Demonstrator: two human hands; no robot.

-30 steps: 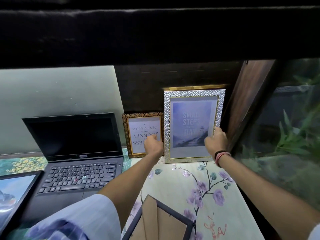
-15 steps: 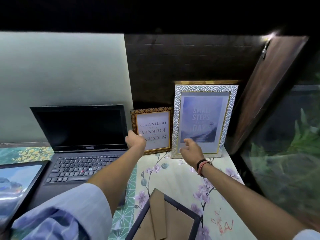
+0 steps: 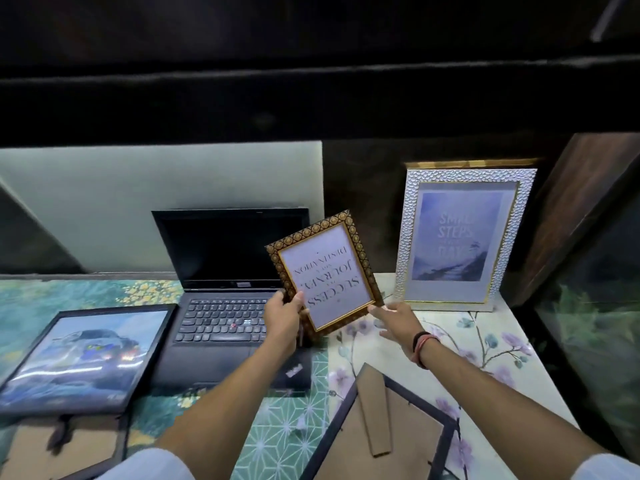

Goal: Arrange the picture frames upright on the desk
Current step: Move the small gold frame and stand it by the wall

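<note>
A small gold-patterned frame [image 3: 325, 271] with upside-down lettering hangs tilted above the desk. My left hand [image 3: 284, 315] grips its lower left edge. My right hand [image 3: 394, 322] has its fingers spread, the fingertips at the frame's lower right corner. A tall silver-textured frame [image 3: 462, 237] stands upright against the dark back wall at the right. A black frame with a car picture [image 3: 86, 355] lies face up at the left. Another black frame [image 3: 377, 434] lies face down near me, cardboard back and stand showing. A further face-down frame [image 3: 59, 448] sits at the bottom left.
An open black laptop [image 3: 228, 285] sits left of the centre of the desk. A floral cloth [image 3: 485, 344] covers the desk's right side. A dark shelf [image 3: 311, 98] hangs low overhead. A wooden post [image 3: 575, 220] and a glass pane [image 3: 602, 323] border the right side.
The small gold frame stood against the back wall; my left hand has lifted it off the desk and toward me, tilted. My right hand left the silver frame and moved to the small one.
</note>
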